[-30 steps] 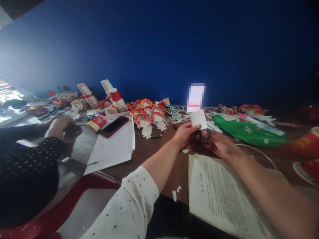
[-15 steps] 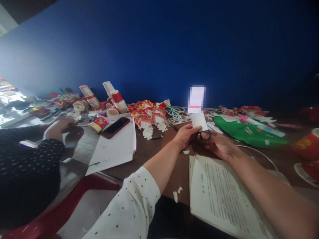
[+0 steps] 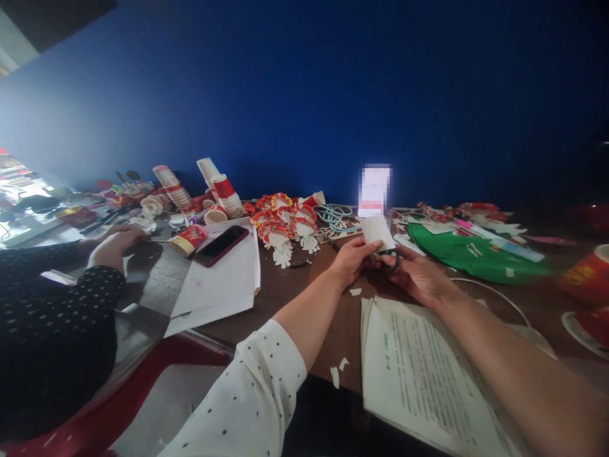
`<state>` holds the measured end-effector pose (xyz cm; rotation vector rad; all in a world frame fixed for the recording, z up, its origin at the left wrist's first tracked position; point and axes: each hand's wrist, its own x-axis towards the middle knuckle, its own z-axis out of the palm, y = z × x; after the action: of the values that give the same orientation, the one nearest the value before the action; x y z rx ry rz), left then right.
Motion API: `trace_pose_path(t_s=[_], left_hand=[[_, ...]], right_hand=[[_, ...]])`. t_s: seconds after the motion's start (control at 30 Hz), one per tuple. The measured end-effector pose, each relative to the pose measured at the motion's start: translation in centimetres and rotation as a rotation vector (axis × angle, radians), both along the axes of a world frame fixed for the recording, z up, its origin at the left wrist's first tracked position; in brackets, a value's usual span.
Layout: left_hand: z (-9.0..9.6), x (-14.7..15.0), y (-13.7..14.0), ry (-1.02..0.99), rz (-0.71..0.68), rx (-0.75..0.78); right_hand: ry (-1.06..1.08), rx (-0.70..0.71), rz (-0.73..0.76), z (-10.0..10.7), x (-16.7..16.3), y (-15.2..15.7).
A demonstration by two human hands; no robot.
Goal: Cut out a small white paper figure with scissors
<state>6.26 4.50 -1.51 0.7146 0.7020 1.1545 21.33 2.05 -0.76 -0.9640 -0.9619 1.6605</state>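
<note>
My left hand (image 3: 353,259) pinches a small white piece of paper (image 3: 377,232) by its lower left part, thumb on top. Close beside it, my right hand (image 3: 419,273) is closed round dark-handled scissors (image 3: 391,259); the handle loop shows at the paper's lower edge, and the blades are hard to make out. Behind the paper stands a lit phone screen (image 3: 375,190), partly blurred out. Below my hands lies a stack of printed sheets (image 3: 423,374). Small white paper scraps (image 3: 335,376) are scattered on the brown table (image 3: 328,324).
At the left, another person's hands (image 3: 117,244) rest on the table. Stacked paper cups (image 3: 223,193), red-and-white paper crafts (image 3: 284,222) and a cable (image 3: 335,217) line the back. A dark phone (image 3: 222,245) lies on white paper (image 3: 216,292). A green sheet (image 3: 457,254) is at right.
My right hand and the scissors have shifted slightly, so less of the handle loop shows. The white paper has tilted a little in my left hand. The other person's hands have barely moved.
</note>
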Motion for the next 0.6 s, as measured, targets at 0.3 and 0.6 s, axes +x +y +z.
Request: trace_pose_path(t_s=[0.3,0.6], left_hand=[[-0.06,0.19,0.12,0.054,0.086,-0.012],[-0.79,0.81,0.04,0.186,0.075,0.041]], right_hand=[[0.030,-0.014,-0.283,-0.06,-0.11,0.81],[-0.158,0.096,-0.279,-0.78,-0.22,0.97]])
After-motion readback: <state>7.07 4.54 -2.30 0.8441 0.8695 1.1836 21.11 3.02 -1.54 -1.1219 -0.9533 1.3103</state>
